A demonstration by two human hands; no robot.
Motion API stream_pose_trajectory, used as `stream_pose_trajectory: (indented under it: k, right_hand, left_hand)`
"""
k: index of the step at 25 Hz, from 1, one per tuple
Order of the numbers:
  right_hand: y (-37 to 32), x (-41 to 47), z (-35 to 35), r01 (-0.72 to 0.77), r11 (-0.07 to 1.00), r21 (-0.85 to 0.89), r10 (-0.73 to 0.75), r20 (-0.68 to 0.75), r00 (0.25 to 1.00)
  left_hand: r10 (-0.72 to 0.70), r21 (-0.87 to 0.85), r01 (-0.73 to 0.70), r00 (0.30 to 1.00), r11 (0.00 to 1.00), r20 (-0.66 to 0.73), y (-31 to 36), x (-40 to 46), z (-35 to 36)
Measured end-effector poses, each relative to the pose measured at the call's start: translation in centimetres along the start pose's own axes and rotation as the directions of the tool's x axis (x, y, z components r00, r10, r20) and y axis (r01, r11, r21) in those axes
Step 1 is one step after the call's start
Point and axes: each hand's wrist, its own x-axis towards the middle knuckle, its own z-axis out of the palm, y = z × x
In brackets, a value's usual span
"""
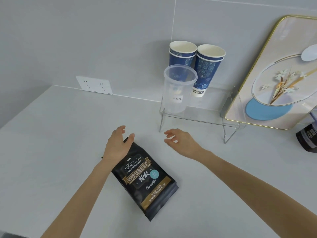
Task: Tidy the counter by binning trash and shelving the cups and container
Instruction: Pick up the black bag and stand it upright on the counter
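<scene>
A black coffee bag [147,179] lies flat on the grey counter [51,152]. My left hand [118,143] hovers over its top end, fingers apart, holding nothing. My right hand [181,140] floats to the right of the bag, also open and empty, just in front of a clear acrylic shelf [202,117]. On that shelf stands a clear plastic container [177,90] with a small white label. Behind it are two stacks of blue patterned paper cups [182,55] [208,66].
A large gold-rimmed decorative tray [267,79] leans against the wall at the right. A dark jar or bag [307,138] sits at the right edge. A white wall socket [94,85] is at the back left, just above the counter.
</scene>
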Motion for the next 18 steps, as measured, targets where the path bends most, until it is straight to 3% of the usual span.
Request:
stream_pose_trajectory:
  k: [3,8,12,18]
  right_hand:
    - [-0.3,-0.2,3.4,-0.053,0.998,-0.019,0.055,0.156,0.986]
    - [-0.6,-0.4,6.7,-0.12,0.993,-0.004,0.116,0.267,0.957]
    - [-0.6,-0.9,7.7,-0.137,0.99,0.024,0.126,0.269,0.955]
    - [-0.5,-1.5,7.9,-0.186,0.975,0.121,0.154,0.235,0.96]
  left_hand:
    - [-0.139,0.003,0.139,0.99,0.99,-0.02,-3.4,-1.8,0.2]
    - [-0.302,-0.115,0.3,0.953,0.947,-0.003,-6.9,-5.3,1.3]
    - [-0.35,-0.284,0.344,0.936,0.895,0.029,-7.0,-6.5,2.3]
    - [-0.432,-0.397,0.414,0.901,0.819,0.048,-6.4,-6.7,2.6]
